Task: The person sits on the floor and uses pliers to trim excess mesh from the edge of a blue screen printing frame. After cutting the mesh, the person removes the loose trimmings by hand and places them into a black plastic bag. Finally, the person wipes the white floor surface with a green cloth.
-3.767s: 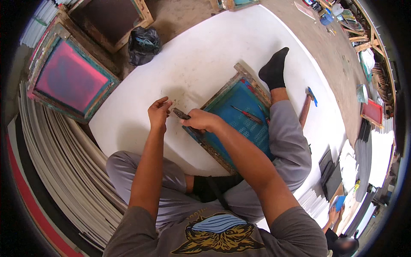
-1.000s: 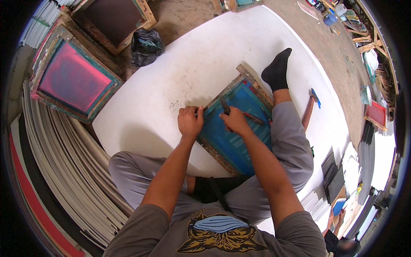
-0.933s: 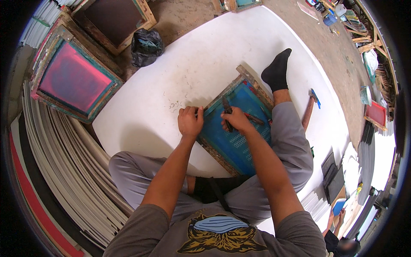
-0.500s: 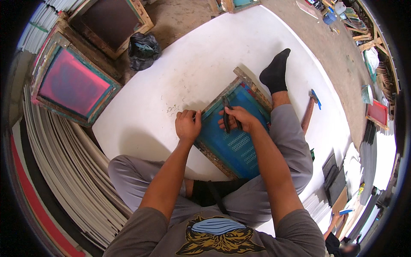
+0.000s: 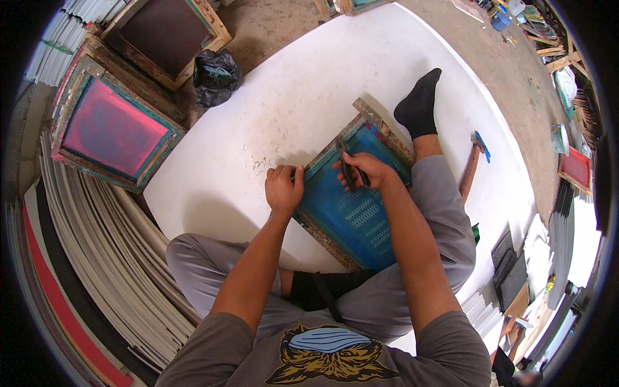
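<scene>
A wooden silk-screen frame (image 5: 322, 240) with blue mesh lies slanted in front of my crossed legs, its far right side beside my outstretched leg. My left hand (image 5: 284, 188) grips its left edge, with the fingers curled over the wood and the thumb along the rim. My right hand (image 5: 367, 170) is closed around dark-handled pliers (image 5: 347, 168) above the upper part of the mesh. The plier jaws point toward the frame's far edge; whether they touch it I cannot tell.
Small staple-like bits (image 5: 261, 164) lie on the white board (image 5: 258, 116) beneath me. A hammer (image 5: 471, 171) and a blue-edged tool (image 5: 481, 147) are at right. A black plastic bag (image 5: 216, 77), a pink screen frame (image 5: 116, 128) and stacked sheets (image 5: 109, 238) stand left. Another person (image 5: 506, 367) is lower right.
My right hand with the pliers has shifted very slightly, and the view has turned a little. My left hand keeps its place on the frame. The other person's hand at lower right has moved.
</scene>
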The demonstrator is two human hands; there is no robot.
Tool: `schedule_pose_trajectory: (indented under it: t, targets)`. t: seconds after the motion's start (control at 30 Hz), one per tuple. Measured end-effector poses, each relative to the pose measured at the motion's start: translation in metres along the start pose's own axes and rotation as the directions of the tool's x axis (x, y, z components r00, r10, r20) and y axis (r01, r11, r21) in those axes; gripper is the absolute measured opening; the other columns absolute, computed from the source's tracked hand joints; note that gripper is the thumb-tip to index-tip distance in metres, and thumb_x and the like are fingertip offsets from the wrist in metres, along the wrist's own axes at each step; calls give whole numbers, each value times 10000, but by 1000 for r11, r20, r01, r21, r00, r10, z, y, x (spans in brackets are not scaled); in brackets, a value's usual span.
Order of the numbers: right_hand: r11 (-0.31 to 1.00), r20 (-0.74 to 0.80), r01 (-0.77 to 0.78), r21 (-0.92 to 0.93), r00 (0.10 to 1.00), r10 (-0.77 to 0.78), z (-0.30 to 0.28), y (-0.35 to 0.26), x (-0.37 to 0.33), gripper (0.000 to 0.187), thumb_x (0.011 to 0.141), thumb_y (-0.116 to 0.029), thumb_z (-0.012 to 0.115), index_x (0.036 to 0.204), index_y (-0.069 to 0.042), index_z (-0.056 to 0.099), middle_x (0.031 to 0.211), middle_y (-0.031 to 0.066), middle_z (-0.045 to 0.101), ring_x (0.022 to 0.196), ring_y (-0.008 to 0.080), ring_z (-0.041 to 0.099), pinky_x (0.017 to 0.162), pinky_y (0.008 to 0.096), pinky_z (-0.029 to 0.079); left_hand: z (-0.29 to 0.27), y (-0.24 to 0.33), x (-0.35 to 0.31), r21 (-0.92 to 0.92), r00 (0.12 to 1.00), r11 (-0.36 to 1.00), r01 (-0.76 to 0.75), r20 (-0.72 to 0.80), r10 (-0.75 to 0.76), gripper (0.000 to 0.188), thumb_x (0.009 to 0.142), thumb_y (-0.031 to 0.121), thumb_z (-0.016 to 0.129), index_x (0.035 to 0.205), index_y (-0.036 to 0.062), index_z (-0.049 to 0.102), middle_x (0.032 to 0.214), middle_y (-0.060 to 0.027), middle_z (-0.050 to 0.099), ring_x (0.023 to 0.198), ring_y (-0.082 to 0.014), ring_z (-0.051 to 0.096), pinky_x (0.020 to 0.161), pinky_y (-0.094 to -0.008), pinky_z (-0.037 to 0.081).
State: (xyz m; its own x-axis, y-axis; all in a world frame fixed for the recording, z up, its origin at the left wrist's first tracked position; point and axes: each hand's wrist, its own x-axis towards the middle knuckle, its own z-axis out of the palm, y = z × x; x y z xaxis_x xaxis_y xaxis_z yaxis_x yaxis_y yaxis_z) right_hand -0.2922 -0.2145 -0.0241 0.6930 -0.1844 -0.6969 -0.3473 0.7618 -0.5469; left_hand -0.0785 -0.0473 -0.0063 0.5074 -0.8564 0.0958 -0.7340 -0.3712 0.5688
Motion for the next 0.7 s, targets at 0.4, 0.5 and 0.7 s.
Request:
schedule_pose_trajectory:
  t: [0.4, 0.5, 0.7]
  targets:
    - [817, -368, -146, -557, 926, -85, 12, -28, -33, 366, 1039, -360, 571, 1119, -5, 610, 835, 110, 672, 706, 203, 670, 561, 359, 497, -4, 1, -1, -47, 999, 999, -13, -31, 12, 345, 972, 329, 629, 845, 22, 725, 851, -152, 694, 845, -357, 608, 775, -466, 487]
    - [707, -442, -235, -667, 888, -122, 12, -27, -29, 345, 1027, -335, 588, 998, 8, 612, 760, 101, 652, 640, 189, 635, 517, 360, 445, -2, 0, -1, -52, 999, 999, -17, -40, 15, 346, 970, 330, 631, 836, 26, 730, 854, -149, 696, 845, -357, 607, 771, -470, 487]
    - [642, -485, -316, -699, 869, -99, 38, -42, -35, 372, 1016, -328, 603, 915, 30, 595, 679, 95, 603, 549, 203, 581, 471, 397, 397, 6, -7, -2, -53, 996, 999, -3, -88, -2, 310, 937, 325, 666, 802, 57, 738, 828, -96, 695, 822, -326, 609, 735, -448, 500]
